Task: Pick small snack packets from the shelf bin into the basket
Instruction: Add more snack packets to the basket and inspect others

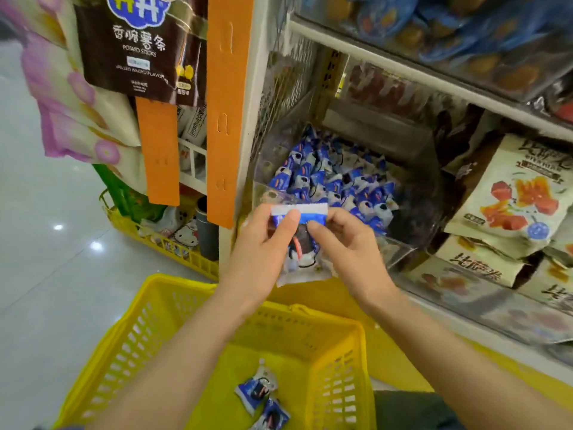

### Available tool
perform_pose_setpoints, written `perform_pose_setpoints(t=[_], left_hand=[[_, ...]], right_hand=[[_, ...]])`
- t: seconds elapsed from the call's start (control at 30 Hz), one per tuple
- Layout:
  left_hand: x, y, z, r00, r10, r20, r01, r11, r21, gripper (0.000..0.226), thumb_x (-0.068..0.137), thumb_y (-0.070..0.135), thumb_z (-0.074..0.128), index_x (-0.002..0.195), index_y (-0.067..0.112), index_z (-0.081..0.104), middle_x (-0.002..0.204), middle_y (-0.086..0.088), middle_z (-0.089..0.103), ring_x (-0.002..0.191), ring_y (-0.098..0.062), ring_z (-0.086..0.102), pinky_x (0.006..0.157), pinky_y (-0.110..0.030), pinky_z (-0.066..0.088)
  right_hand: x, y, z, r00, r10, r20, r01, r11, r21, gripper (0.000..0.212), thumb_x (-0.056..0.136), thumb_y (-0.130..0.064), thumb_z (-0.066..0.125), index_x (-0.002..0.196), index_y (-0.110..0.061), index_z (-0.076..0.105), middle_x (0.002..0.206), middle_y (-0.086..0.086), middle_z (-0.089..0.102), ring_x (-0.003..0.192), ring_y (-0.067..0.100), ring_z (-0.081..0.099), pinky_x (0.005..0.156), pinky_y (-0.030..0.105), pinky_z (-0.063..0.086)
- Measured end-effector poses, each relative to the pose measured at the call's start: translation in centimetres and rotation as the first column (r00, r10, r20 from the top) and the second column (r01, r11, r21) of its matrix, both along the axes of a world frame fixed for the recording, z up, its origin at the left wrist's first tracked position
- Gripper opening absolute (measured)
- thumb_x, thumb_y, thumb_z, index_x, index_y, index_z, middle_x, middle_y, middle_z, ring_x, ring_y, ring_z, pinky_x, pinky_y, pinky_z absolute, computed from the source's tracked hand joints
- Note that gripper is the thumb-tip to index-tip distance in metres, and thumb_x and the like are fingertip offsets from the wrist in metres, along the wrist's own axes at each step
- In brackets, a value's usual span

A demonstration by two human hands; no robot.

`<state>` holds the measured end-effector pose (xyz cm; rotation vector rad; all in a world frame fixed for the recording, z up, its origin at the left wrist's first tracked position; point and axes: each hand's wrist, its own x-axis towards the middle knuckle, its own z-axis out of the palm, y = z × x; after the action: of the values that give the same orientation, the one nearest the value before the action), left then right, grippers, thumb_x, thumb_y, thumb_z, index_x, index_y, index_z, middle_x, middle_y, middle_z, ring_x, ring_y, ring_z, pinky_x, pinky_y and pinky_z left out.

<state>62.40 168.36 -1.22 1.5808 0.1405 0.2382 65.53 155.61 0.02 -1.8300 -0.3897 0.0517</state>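
Note:
A small blue and white snack packet (302, 240) hangs upright in front of the shelf bin, above the basket's far rim. My left hand (263, 246) pinches its top left edge with thumb over the seal. My right hand (344, 243) pinches the top right part of the same packet. Behind them, a clear shelf bin (400, 243) holds a heap of several like packets (335, 181). Below, the yellow basket (139, 330) stands open, with two or three packets (260, 395) lying on its floor.
Large beige snack bags (514, 193) fill the shelf to the right of the bin. Orange strips (226, 103) and hanging potato-stick bags (136, 48) are on the left. A second yellow crate (173, 243) with goods stands on the shiny floor behind the basket.

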Motion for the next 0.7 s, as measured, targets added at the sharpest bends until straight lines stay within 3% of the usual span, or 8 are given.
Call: perform_pose_setpoints(t=[0.1, 0.23, 0.37, 0.43, 0.57, 0.7], left_hand=[[-0.6, -0.3, -1.1, 0.995, 0.081, -0.053, -0.081, 0.997, -0.003, 0.013, 0.093, 0.017, 0.050, 0.082, 0.021, 0.056, 0.076, 0.000, 0.056, 0.064, -0.006, 0.052, 0.058, -0.016, 0.042], [-1.1, -0.3, -2.3, 0.988, 0.112, -0.106, -0.111, 0.994, 0.014, 0.017, 0.092, 0.011, 0.052, 0.079, 0.020, 0.058, 0.074, -0.001, 0.061, 0.067, -0.009, 0.057, 0.062, -0.022, 0.045], [-0.9, -0.5, -2.7, 0.988, 0.112, -0.103, -0.109, 0.993, 0.033, 0.012, 0.090, 0.017, 0.056, 0.079, 0.017, 0.062, 0.074, -0.003, 0.065, 0.071, -0.013, 0.064, 0.061, -0.024, 0.051], [-0.6, -0.4, -2.7, 0.984, 0.128, -0.127, -0.129, 0.992, 0.000, 0.014, 0.090, 0.020, 0.057, 0.077, 0.019, 0.062, 0.069, 0.001, 0.065, 0.066, -0.008, 0.065, 0.053, -0.018, 0.050], [-0.1, -0.5, -2.7, 0.972, 0.126, -0.196, -0.145, 0.986, -0.086, 0.015, 0.090, 0.023, 0.056, 0.078, 0.017, 0.064, 0.057, 0.007, 0.065, 0.056, -0.005, 0.065, 0.045, -0.017, 0.046], [0.0, -0.7, -2.8, 0.968, 0.095, -0.232, -0.134, 0.979, -0.156, 0.017, 0.090, 0.022, 0.056, 0.078, 0.014, 0.064, 0.057, 0.004, 0.064, 0.056, -0.007, 0.064, 0.047, -0.022, 0.052]], right_hand=[[-1.2, 0.2, -2.0, 0.989, 0.053, -0.140, -0.045, 0.997, 0.059, 0.011, 0.090, -0.002, 0.054, 0.094, -0.010, 0.061, 0.085, 0.005, 0.063, 0.076, 0.009, 0.057, 0.071, 0.024, 0.047], [-1.3, 0.6, -3.1, 0.985, 0.060, -0.161, -0.059, 0.998, 0.009, 0.010, 0.094, -0.012, 0.050, 0.093, -0.008, 0.060, 0.083, 0.005, 0.062, 0.073, 0.006, 0.056, 0.064, 0.017, 0.046], [-1.2, 0.9, -3.8, 0.995, -0.009, -0.097, 0.007, 1.000, -0.018, 0.014, 0.094, -0.017, 0.052, 0.088, -0.010, 0.062, 0.083, 0.011, 0.065, 0.077, 0.018, 0.062, 0.075, 0.038, 0.052], [-1.0, 0.9, -3.9, 1.000, -0.026, -0.016, 0.025, 0.995, -0.095, 0.012, 0.093, -0.019, 0.054, 0.088, -0.013, 0.063, 0.084, 0.007, 0.065, 0.080, 0.019, 0.063, 0.075, 0.040, 0.053], [-0.4, 0.6, -3.9, 0.923, -0.007, 0.385, 0.137, 0.940, -0.313, 0.015, 0.092, -0.025, 0.056, 0.088, -0.015, 0.065, 0.082, -0.002, 0.059, 0.076, 0.007, 0.054, 0.067, 0.026, 0.046], [-0.2, 0.1, -4.1, 0.873, 0.067, 0.483, 0.140, 0.915, -0.379, 0.015, 0.092, -0.022, 0.054, 0.089, -0.012, 0.065, 0.082, -0.002, 0.057, 0.072, 0.005, 0.049, 0.064, 0.026, 0.044]])
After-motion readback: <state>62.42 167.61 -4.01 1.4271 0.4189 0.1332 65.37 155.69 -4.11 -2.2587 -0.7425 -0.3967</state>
